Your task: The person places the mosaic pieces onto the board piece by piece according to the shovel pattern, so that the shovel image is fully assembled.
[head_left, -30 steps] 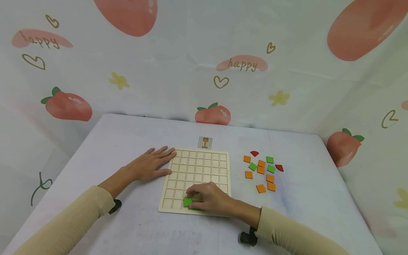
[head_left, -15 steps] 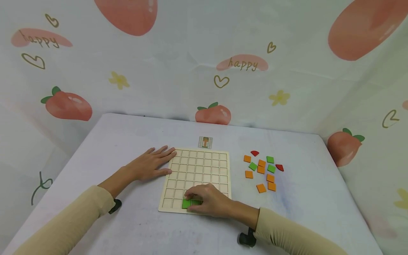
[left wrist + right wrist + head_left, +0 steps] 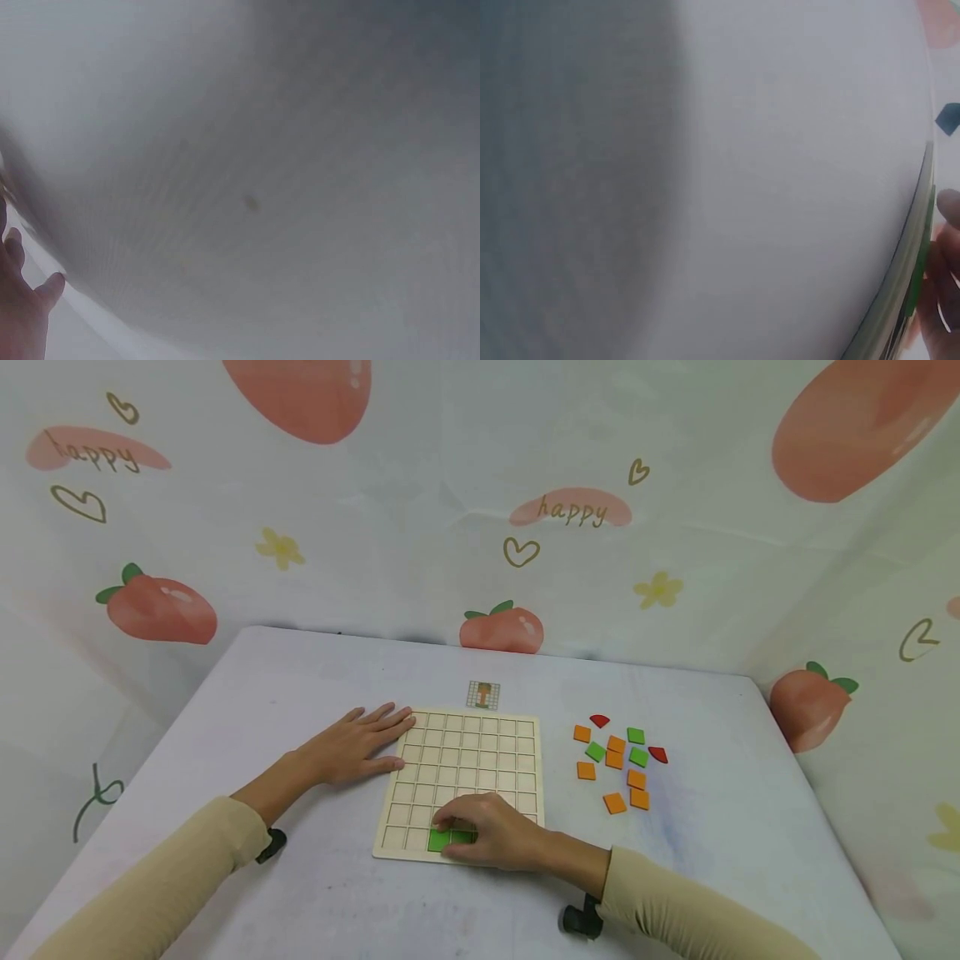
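Observation:
A pale wooden grid board [image 3: 467, 756] lies on the table. The left hand [image 3: 347, 752] is spread flat, its fingertips resting on the board's upper left edge. Over the bottom rows curls the right hand [image 3: 504, 833], with forefinger and thumb at opposite edges of a green square tile [image 3: 438, 841] in a bottom-row cell. Directly right of that tile is another green tile [image 3: 462, 837], partly hidden by the hand. In the left wrist view only part of the left hand [image 3: 26, 300] shows. The right wrist view catches the right hand's fingers [image 3: 946, 247] beside a green edge.
Loose orange tiles [image 3: 614, 803], green tiles [image 3: 636, 736] and two red fan-shaped pieces [image 3: 599, 721] are scattered right of the board. A small printed pattern card [image 3: 483, 695] lies just beyond it. A fabric backdrop [image 3: 420, 560] closes off the table's far side.
The right hand has lowered the green tile and shifted it slightly left, so it now lies flat beside the other green tile. The left hand has stayed put.

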Motion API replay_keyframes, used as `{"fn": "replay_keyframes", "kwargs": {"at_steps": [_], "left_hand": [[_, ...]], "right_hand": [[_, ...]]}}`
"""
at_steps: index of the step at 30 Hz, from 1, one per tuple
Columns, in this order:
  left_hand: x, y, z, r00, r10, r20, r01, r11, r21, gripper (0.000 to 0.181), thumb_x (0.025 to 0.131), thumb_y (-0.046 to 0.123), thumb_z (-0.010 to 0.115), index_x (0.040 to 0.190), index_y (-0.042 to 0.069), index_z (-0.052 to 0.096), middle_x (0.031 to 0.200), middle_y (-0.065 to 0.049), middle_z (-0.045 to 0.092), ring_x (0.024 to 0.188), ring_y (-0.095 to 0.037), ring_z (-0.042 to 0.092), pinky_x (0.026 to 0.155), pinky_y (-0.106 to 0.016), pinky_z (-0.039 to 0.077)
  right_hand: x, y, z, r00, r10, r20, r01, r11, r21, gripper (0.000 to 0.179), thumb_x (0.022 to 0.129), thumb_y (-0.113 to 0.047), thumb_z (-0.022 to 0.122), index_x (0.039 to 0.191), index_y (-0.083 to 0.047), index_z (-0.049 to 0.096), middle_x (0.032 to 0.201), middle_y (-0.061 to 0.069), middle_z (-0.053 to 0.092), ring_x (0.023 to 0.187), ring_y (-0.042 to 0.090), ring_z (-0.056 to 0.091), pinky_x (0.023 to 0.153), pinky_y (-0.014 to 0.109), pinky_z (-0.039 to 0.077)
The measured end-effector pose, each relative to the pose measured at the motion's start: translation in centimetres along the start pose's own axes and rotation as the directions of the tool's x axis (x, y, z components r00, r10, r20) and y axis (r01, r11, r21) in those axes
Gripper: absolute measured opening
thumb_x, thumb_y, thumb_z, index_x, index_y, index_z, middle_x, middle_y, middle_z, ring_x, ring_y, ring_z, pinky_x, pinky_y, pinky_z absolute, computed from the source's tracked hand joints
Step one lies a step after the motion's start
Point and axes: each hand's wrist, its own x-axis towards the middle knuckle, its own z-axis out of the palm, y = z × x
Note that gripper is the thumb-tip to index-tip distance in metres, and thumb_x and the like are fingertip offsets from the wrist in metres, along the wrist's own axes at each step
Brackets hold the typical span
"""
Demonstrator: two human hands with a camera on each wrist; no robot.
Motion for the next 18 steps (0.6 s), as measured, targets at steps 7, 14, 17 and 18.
{"fn": "replay_keyframes", "kwargs": {"at_steps": [7,14,17,18], "left_hand": [[0.0,-0.1,0.0,1.000,-0.006,-0.007,0.006,1.000,-0.004,0.075,0.100,0.061,0.045,0.159,0.017,0.027,0.164,-0.003,0.024,0.150,-0.032,0.021,0.114,-0.063,0.021],[-0.1,0.0,0.0,1.000,0.000,-0.012,0.000,1.000,-0.003,0.075,0.100,0.059,0.046,0.159,0.016,0.028,0.164,-0.003,0.025,0.150,-0.033,0.022,0.113,-0.064,0.022],[-0.1,0.0,-0.1,1.000,0.002,-0.006,-0.002,1.000,-0.008,0.075,0.100,0.058,0.048,0.159,0.016,0.028,0.164,-0.003,0.024,0.150,-0.033,0.021,0.114,-0.064,0.021],[-0.1,0.0,-0.1,1.000,0.001,-0.003,-0.001,1.000,-0.007,0.075,0.100,0.058,0.047,0.159,0.016,0.028,0.164,-0.003,0.024,0.150,-0.033,0.021,0.114,-0.064,0.021]], "right_hand": [[-0.4,0.0,-1.4,0.998,0.057,-0.024,-0.057,0.998,0.016,0.035,0.088,-0.016,0.079,0.120,-0.006,0.068,0.109,-0.001,0.072,0.099,0.005,0.064,0.090,0.022,0.051],[-2.4,1.8,-4.6,0.986,0.043,-0.164,-0.046,0.999,-0.010,0.036,0.083,-0.009,0.082,0.115,-0.001,0.068,0.100,0.005,0.073,0.093,0.017,0.068,0.085,0.035,0.057],[-3.9,2.4,-6.2,0.970,0.106,-0.217,-0.112,0.993,-0.017,0.037,0.082,-0.009,0.083,0.115,-0.001,0.068,0.100,0.005,0.074,0.094,0.018,0.068,0.086,0.039,0.056],[-4.4,2.7,-6.7,0.963,0.128,-0.238,-0.138,0.990,-0.025,0.037,0.082,-0.009,0.083,0.115,-0.001,0.068,0.099,0.004,0.074,0.094,0.017,0.068,0.087,0.040,0.055]]}}
